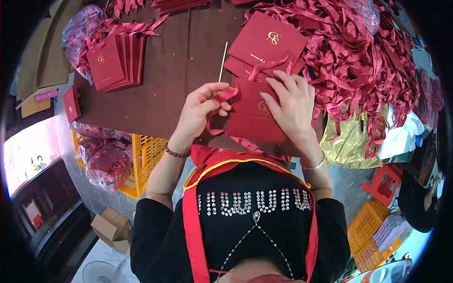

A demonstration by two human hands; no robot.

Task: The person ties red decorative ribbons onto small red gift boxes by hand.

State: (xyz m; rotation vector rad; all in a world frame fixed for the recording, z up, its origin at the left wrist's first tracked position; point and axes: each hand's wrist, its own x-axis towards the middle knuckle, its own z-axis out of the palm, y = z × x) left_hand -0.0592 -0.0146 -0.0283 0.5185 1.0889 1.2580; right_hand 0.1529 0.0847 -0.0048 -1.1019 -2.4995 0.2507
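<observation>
Left hand (200, 107) pinches ribbon (228, 94); right hand (293, 104), fingers spread, rests on bag (255, 126), between hands, nearer right.

Table (174, 94), brown-topped. Bears: near centre, thin pale rod (223, 62); toward nine o'clock, fanned stack of red cards (107, 66); at eight, small red piece (71, 105); at eleven, red pile (177, 5); at two, overlapping gold-lettered cards (257, 40); at three, heap of red ribbons (349, 61); at five, red card with gold lettering (252, 126).

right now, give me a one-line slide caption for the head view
Left hand pinching a red ribbon, right hand over a flat, gold-lettered red gift bag.
</observation>
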